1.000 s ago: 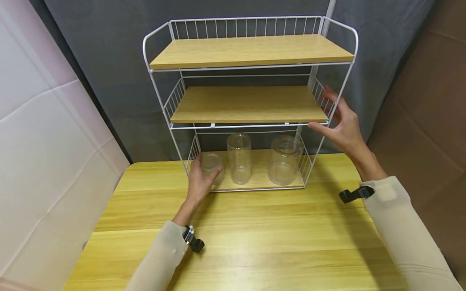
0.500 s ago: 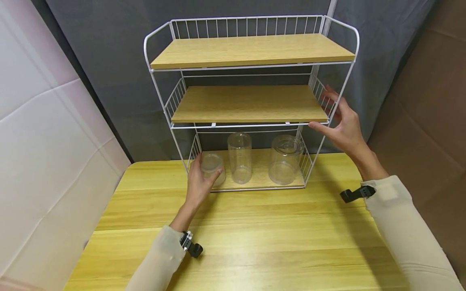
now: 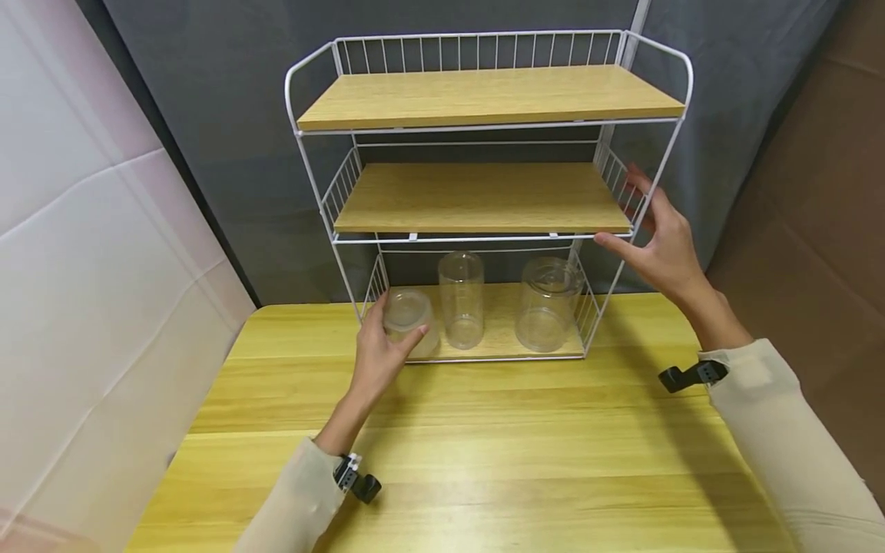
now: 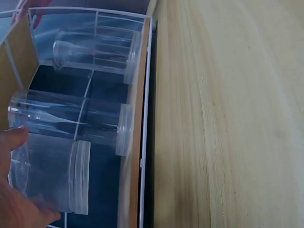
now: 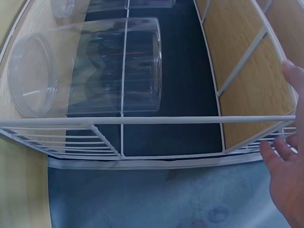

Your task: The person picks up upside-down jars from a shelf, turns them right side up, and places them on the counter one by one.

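Observation:
On the lower left of the white wire rack [image 3: 477, 198], my left hand [image 3: 376, 357] grips a short clear jar [image 3: 408, 309] with thumb on one side and fingers round the other. The left wrist view shows a gap between this jar's lower end [image 4: 81, 178] and the bottom board, so it hangs just above it. To its right stands a tall narrow clear jar [image 3: 462, 299], then a wide clear jar [image 3: 548, 307]. My right hand [image 3: 667, 246] holds the rack's right side at the middle tier, thumb on the front rail, fingertips partly hidden behind the side grille.
Wooden boards form the rack's tiers, including the top board [image 3: 491, 96]. It stands at the back of a wooden table [image 3: 484, 445], before a grey curtain [image 3: 228, 177]. A white sheet [image 3: 104, 269] is at left, a brown panel [image 3: 809, 215] at right.
The short jar in my left hand has shifted slightly right towards the tall jar, and my left wrist has dropped a little. My right hand keeps its hold. The head view has shifted slightly.

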{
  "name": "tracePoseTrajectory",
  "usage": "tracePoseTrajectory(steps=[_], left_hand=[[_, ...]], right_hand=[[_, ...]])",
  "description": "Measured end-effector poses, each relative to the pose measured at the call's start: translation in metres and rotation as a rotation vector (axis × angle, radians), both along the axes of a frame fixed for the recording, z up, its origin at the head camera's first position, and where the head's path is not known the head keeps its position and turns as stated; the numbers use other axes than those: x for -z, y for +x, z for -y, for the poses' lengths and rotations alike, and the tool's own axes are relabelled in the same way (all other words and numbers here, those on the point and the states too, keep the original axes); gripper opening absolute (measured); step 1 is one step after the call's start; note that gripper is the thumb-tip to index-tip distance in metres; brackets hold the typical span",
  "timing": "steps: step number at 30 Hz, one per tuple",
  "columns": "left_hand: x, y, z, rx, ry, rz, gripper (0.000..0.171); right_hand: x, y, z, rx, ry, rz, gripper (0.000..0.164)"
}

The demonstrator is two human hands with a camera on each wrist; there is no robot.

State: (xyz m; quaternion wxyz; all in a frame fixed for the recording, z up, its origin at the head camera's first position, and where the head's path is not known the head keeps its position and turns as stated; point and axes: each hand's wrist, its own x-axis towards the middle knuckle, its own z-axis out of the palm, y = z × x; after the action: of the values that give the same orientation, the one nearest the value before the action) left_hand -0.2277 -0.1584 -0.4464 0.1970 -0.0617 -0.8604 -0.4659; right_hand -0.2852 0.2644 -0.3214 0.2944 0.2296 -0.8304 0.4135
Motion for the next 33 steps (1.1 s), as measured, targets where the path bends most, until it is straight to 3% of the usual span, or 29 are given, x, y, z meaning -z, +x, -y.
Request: tracePoseTrajectory(steps=[6, 15, 17, 24, 28, 33], left_hand=[[-0.006, 0.012, -0.002, 0.012, 0.063, 0.034, 0.095], [-0.014, 0.023, -0.009, 0.087, 0.223, 0.056, 0.093], [-0.015, 0.026, -0.012, 0.104, 0.26, 0.06, 0.091], [-0.024, 0.036, -0.025, 0.162, 0.377, 0.08, 0.087], [-0.029, 0.041, -0.033, 0.192, 0.448, 0.098, 0.082], [-0.032, 0.048, -0.045, 0.269, 0.529, 0.102, 0.077]], right_hand=[[0.002, 0.009, -0.002, 0.015, 0.02, -0.012, 0.105], [0.013, 0.026, -0.004, 0.031, 0.018, -0.085, 0.105], [0.016, 0.032, 0.0, 0.05, -0.009, -0.127, 0.099], [0.028, 0.057, 0.025, 0.138, -0.087, -0.378, 0.102], [0.04, 0.072, 0.047, 0.048, -0.073, -0.434, 0.093], [0.062, 0.088, 0.074, -0.135, -0.011, -0.337, 0.092]])
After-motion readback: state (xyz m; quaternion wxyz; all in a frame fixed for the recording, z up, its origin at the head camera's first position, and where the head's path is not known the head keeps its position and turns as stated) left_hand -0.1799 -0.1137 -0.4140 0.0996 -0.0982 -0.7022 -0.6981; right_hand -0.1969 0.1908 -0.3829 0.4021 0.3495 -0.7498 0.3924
